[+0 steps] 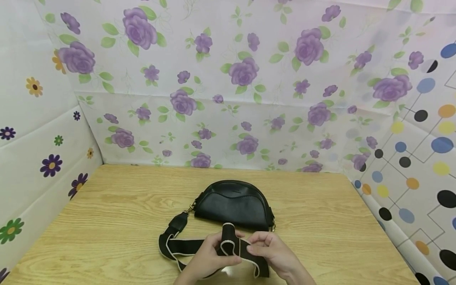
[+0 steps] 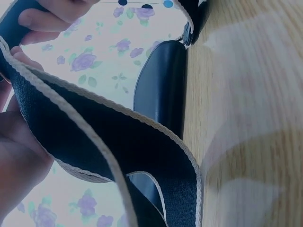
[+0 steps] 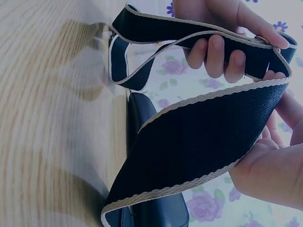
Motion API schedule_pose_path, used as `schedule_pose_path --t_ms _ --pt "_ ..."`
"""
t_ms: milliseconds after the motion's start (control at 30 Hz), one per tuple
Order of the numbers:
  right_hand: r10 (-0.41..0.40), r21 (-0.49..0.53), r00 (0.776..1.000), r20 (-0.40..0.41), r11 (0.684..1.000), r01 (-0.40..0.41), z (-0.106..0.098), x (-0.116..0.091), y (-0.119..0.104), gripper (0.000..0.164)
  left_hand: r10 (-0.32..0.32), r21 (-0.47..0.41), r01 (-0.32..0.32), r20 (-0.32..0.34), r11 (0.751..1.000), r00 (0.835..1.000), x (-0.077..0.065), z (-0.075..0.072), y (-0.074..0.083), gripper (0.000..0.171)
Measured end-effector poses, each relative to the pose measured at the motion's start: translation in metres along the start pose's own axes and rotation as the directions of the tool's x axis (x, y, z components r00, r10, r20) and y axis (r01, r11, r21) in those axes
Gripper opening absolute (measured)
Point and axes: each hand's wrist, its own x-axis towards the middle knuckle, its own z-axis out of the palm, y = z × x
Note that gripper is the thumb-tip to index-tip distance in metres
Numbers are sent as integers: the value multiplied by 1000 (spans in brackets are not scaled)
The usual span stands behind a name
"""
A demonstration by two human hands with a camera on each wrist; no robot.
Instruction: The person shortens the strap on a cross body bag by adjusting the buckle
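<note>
A black half-moon handbag (image 1: 231, 202) lies on the wooden table, just beyond both hands. Its wide black strap (image 1: 186, 247) with pale woven edges is clipped on at the bag's left end and loops toward me. My left hand (image 1: 208, 255) grips the strap beside a thin metal slider buckle (image 1: 240, 247), where the webbing rises in a small loop. Close by on the right, my right hand (image 1: 274, 251) pinches the strap between thumb and fingers. In the right wrist view, left-hand fingers (image 3: 215, 54) curl round the webbing and a twisted length hangs below.
The wooden table (image 1: 124, 206) extends around the bag. Purple-flowered sheeting (image 1: 242, 118) stands at its back edge. A flower-printed sheet (image 1: 32, 166) borders the left side, and a dotted one (image 1: 413, 166) the right. A leather strap tab (image 1: 178, 222) joins the strap to its metal clip.
</note>
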Motion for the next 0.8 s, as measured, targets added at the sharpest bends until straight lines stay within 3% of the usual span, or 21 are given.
schedule_pose_path --t_ms 233,433,800 --pt "-29 -9 999 -16 1000 29 5 4 1 20 28 -47 -26 34 999 999 2 4 -6 38" --pt "-23 -4 998 -50 1000 22 7 5 2 16 8 -24 -7 18 1000 1000 2 5 -8 39" --pt "21 -8 999 -46 1000 -21 7 5 0 15 37 3 -37 16 999 999 1 3 -5 38"
